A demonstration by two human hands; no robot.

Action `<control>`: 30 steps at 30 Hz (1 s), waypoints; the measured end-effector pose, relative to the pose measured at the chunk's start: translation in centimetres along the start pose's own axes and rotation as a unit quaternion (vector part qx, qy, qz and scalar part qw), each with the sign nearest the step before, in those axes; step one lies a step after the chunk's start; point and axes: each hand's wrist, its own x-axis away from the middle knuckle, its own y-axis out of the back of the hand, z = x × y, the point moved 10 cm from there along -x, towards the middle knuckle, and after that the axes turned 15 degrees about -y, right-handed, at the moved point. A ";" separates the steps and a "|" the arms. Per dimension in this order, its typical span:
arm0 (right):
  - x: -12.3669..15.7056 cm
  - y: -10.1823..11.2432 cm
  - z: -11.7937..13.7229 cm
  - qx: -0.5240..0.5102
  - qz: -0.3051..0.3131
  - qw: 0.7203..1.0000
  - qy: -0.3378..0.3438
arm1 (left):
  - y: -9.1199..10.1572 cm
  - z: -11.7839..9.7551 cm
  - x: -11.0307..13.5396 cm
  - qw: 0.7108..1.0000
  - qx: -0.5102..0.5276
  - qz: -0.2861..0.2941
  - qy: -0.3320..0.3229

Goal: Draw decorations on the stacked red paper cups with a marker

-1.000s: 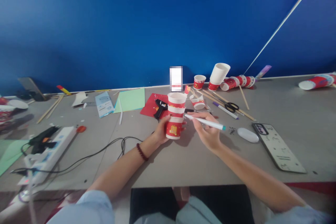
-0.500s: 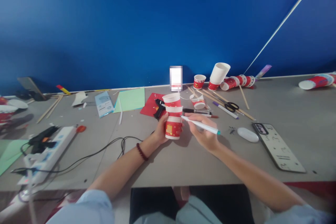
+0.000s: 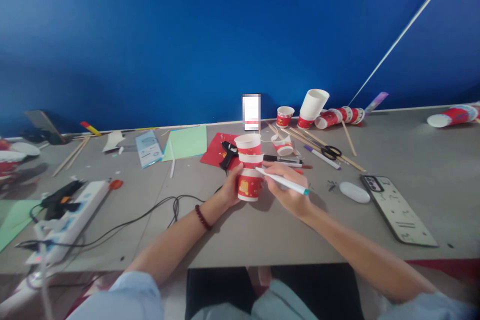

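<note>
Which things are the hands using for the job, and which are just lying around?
In use:
stack of red-and-white paper cups, in the left hand
teal-ended white marker, in the right hand

Seemingly just lying about:
black glue gun
black scissors
purple-ended marker
phone
power strip

A white power strip [image 3: 80, 217] is seen at lower left, a patterned phone [image 3: 399, 212] at lower right; the frame's upper part is filled by a blue wall [image 3: 187, 35].
</note>
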 end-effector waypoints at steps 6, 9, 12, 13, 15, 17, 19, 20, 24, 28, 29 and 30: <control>0.0 0.0 -0.1 0.000 0.002 1.000 -0.006 | 0.4 0.0 0.0 1.000 -0.007 -0.012 -0.001; 0.0 -0.1 -0.3 0.003 0.002 1.000 -0.008 | 0.9 0.1 -0.1 1.000 -0.010 -0.013 -0.004; 0.1 -0.1 -0.4 0.003 -0.002 1.000 -0.013 | 1.0 0.1 -0.1 1.000 -0.012 -0.011 -0.003; 0.2 -0.1 -0.4 0.002 -0.003 1.000 -0.013 | 0.9 0.1 -0.1 1.000 -0.011 -0.009 -0.004; 0.2 -0.1 -0.3 0.001 -0.004 1.000 -0.011 | 0.6 0.1 0.0 1.000 -0.010 -0.003 -0.002; 0.3 -0.1 -0.3 0.002 -0.009 1.000 -0.008 | 0.3 0.1 0.0 1.000 -0.010 0.002 0.001; 0.3 0.0 -0.3 0.001 -0.017 1.000 -0.007 | 0.2 0.1 0.1 1.000 -0.013 0.006 0.005; 0.3 0.1 -0.3 0.000 -0.020 1.000 -0.008 | 0.2 0.1 0.1 1.000 -0.016 0.008 0.007; 0.1 0.2 -0.7 -0.011 -0.022 0.999 -0.021 | 0.2 0.2 0.0 1.000 -0.019 0.017 0.008; 0.1 0.5 -0.7 0.000 -0.041 0.999 -0.022 | 0.2 0.2 -0.1 1.000 -0.017 0.019 0.005; 0.2 0.6 -0.7 0.004 -0.044 0.999 -0.023 | 0.1 0.2 -0.1 1.000 -0.015 0.019 0.005; 0.2 0.7 -0.7 0.006 -0.047 0.999 -0.024 | 0.1 0.1 -0.1 1.000 -0.014 0.018 0.004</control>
